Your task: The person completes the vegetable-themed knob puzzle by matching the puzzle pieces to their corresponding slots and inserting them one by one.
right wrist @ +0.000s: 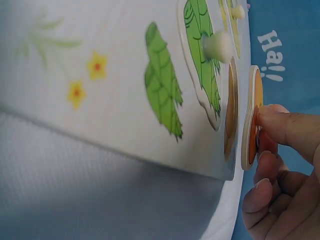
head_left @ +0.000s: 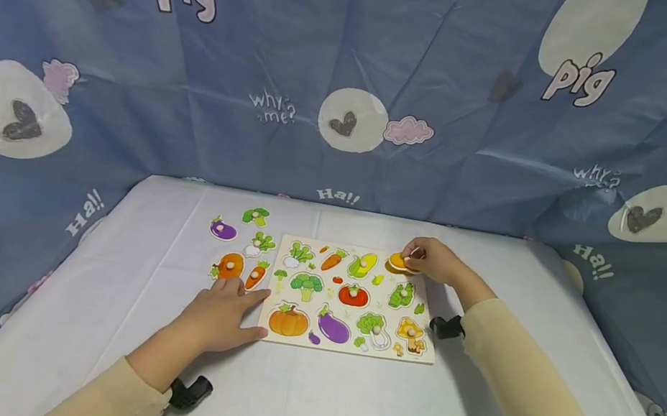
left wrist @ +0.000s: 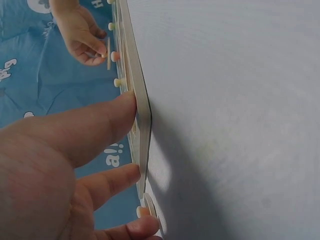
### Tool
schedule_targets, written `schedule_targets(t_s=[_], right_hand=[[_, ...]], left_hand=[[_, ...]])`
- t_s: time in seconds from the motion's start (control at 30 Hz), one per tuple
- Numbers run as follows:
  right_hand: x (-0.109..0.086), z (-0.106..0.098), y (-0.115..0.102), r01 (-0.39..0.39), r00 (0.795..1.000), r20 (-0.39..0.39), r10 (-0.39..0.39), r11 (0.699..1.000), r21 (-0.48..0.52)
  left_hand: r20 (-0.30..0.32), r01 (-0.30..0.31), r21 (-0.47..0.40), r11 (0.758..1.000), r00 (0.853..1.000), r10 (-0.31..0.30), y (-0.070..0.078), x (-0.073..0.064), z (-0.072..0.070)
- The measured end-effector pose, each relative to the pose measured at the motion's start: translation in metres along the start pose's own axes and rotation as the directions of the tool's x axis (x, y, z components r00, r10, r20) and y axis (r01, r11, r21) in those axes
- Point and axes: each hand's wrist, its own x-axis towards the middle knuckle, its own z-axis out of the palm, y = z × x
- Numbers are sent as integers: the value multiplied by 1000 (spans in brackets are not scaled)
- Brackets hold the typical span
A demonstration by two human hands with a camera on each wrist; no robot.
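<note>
My right hand [head_left: 435,259] pinches an orange knobbed puzzle piece [right wrist: 254,117] by its front. The piece hangs over the far right corner of a wooden vegetable puzzle board [head_left: 312,343]. In the right wrist view it stands just off a brown recess [right wrist: 231,110], beside the green piece with a knob [right wrist: 202,60]. My left hand [head_left: 223,314] lies at the board's left edge, thumb and index finger straight against it. Its other fingertips reach a loose pumpkin piece [head_left: 230,265] and a carrot piece [head_left: 256,273].
Left of the board lie an eggplant piece [head_left: 224,230], a broccoli piece [head_left: 255,216] and a radish piece [head_left: 261,244]. Knobbed corn [head_left: 363,265], tomato [head_left: 354,296] and mushroom [head_left: 412,333] pieces sit in the board. A white cloth [head_left: 327,411] covers the table; a blue printed curtain [head_left: 263,153] hangs behind.
</note>
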Motion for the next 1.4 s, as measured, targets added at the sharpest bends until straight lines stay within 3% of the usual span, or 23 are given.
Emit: schedule_targets(t_s=[0.5, 1.4], right_hand=[[4, 10, -6, -33, 999, 33, 33, 999, -16], [8, 7, 1, -29, 997, 76, 29, 1000, -1]], left_hand=[[14, 3, -16, 1000, 1000, -3, 2, -3, -4], [8, -1, -16, 1000, 1000, 2, 2, -3, -5]])
